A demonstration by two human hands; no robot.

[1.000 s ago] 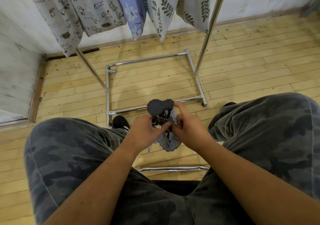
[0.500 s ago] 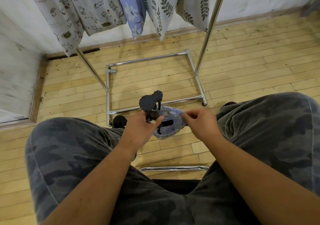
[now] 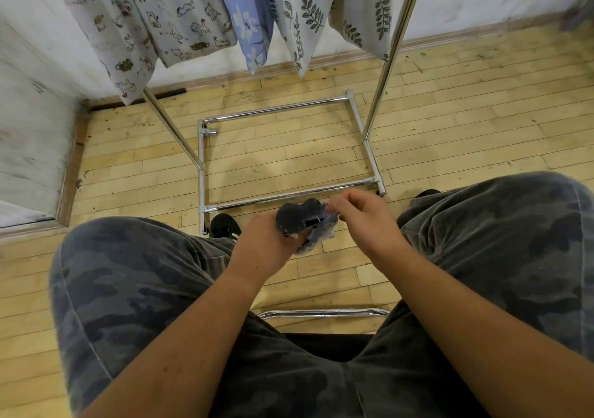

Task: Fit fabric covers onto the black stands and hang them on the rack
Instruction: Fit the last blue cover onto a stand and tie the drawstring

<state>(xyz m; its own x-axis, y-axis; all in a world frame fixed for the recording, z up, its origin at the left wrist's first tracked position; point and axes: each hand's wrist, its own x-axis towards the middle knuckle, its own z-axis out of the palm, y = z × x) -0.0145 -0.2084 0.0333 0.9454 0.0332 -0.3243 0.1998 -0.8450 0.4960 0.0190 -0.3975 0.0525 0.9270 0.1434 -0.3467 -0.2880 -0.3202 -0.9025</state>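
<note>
while the person sat facing the rack [image 3: 291, 196], both hands worked between the knees. left hand [image 3: 266, 245]: curled round the lower part of the black stand [image 3: 297, 217], whose dark rounded top rose just above the thumb. right hand [image 3: 364, 221]: fingers [image 3: 345, 199] bent, tips pinched on the edge of the bluish fabric cover [image 3: 316, 239]. the cover lay bunched between the two hands, just below the right fingertips and against the left thumb. judged only partly fitted, since the stand's top was bare.

note on doing the step well: steady the stand in the left grip and pinch the cover at its rim. spread the opening wide before drawing it over the rounded top, then work round the rim a little at a time so the edge does not slip back. after that, hang it by the printed cloths [image 3: 180, 19] above.

not resolved:
- the stand's base and any hook were hidden inside the left palm.
- blur smeared the cover, so its opening could not be made out.
- the left fingertips were out of sight behind the stand.
- the rack's top rail was cut off by the frame edge.
</note>
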